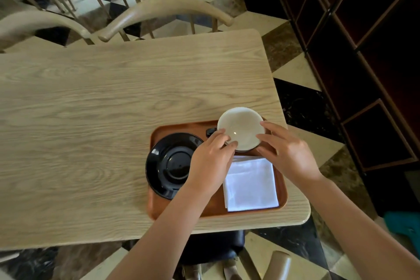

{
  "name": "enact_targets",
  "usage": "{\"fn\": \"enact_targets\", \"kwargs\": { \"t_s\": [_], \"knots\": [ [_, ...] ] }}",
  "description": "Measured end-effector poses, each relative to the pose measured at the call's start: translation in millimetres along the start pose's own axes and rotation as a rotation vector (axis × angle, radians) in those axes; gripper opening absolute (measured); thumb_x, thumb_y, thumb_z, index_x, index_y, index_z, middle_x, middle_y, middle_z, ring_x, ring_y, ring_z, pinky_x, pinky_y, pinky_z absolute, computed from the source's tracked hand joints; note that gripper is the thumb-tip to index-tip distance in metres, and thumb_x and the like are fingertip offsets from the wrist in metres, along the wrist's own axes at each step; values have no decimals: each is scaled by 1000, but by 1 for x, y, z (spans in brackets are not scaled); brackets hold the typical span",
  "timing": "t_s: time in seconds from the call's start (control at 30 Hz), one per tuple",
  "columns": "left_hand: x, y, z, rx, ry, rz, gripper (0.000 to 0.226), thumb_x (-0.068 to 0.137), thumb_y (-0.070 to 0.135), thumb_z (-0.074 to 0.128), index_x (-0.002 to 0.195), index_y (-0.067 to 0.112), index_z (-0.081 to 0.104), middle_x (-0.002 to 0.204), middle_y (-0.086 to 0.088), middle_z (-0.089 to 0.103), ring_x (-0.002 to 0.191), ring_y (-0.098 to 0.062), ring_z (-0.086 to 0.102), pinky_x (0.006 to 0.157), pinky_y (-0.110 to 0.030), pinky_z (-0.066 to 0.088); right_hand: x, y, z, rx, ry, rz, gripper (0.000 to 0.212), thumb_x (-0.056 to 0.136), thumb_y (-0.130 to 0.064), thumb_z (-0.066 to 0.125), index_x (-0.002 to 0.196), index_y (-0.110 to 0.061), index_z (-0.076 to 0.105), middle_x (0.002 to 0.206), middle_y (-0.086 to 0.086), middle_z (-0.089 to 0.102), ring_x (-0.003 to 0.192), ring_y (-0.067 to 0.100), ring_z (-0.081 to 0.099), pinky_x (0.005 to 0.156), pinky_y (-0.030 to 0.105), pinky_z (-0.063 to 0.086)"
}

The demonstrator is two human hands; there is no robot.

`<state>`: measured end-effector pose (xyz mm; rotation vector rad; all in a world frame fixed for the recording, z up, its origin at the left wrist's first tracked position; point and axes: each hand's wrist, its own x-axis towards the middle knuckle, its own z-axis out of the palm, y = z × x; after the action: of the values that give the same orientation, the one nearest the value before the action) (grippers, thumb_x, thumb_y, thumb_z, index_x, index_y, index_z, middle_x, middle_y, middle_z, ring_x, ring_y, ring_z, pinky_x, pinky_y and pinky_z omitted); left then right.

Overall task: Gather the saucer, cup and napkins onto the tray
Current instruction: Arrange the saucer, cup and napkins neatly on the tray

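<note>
An orange-brown tray (283, 191) lies at the table's near right corner. A black saucer (169, 163) rests on the tray's left side, its rim overhanging the tray edge. Folded white napkins (251, 185) lie on the tray's right half. A cup (242, 127), white inside and black outside, stands at the tray's far right corner, with a black handle to its left. My left hand (210, 161) pinches the cup's near-left rim. My right hand (287, 152) touches the cup's right side with its fingers curled around it.
The light wooden table (102, 109) stretches left and far from the tray. Two curved chair backs (163, 10) stand at the far edge. A dark wooden shelf unit (363, 52) lines the right side. A dark-seated chair sits below the near edge.
</note>
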<state>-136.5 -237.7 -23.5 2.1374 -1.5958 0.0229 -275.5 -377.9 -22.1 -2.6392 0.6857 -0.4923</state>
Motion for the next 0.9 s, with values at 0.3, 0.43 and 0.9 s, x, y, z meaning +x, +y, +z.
{"fn": "enact_targets", "kwargs": {
  "t_s": [0.3, 0.43, 0.9],
  "knots": [
    [-4, 3, 0, 15, 11, -38, 19, 74, 1, 70, 93, 4, 72, 95, -11, 69, 108, -28, 62, 66, -39, 59, -2, -6, 1, -7, 13, -27, 33, 68, -10, 80, 99, -8, 70, 119, 10, 65, 92, 24, 69, 63, 34, 59],
    [-19, 14, -4, 6, -3, -97, 41, 84, 14, 60, 124, 9, 54, 131, -15, 53, 128, -29, 44, 98, -39, 45, -18, -8, -3, 0, 7, 0, 47, 74, -13, 75, 119, -9, 61, 128, 11, 60, 110, 26, 61, 86, 32, 47],
    [-79, 43, 37, 6, -257, -9, 41, 87, 23, 58, 127, 18, 53, 140, -15, 46, 132, -28, 40, 101, -33, 41, -96, 4, 15, -172, -253, -145, 55, 98, -43, 18, 129, -14, 52, 142, 11, 45, 135, 21, 34, 106, 45, 35]
  ]
}}
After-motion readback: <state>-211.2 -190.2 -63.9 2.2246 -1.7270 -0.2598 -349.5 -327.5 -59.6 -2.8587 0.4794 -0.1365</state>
